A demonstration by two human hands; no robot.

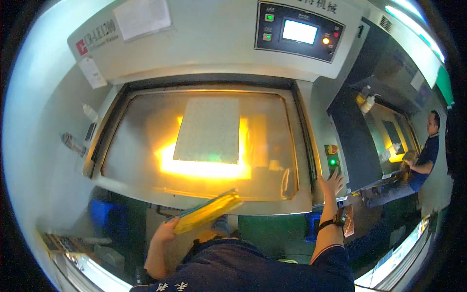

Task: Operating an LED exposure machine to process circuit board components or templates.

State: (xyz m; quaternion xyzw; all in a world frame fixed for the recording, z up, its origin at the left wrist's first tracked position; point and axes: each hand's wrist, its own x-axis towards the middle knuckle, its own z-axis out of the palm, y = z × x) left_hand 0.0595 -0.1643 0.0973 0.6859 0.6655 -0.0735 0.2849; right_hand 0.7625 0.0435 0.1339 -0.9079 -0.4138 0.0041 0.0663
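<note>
My left hand is closed on one end of a yellow film sheet, see-through and shiny, with a dark bluish long edge; whether it is one sheet or a stack I cannot tell. The film is held slanting up to the right, over the front edge of the machine bed. On the bed lies a pale grey rectangular panel, with bright yellow light glowing around it. My right hand is open, fingers spread, at the bed's right side, just below a lit green button. Whether the fingertips touch the switch plate I cannot tell.
A red and yellow knob sits above the green button. The machine's hood overhangs the bed, with a control panel. At left are a clear bottle and a white bottle. A co-worker stands at another machine, right.
</note>
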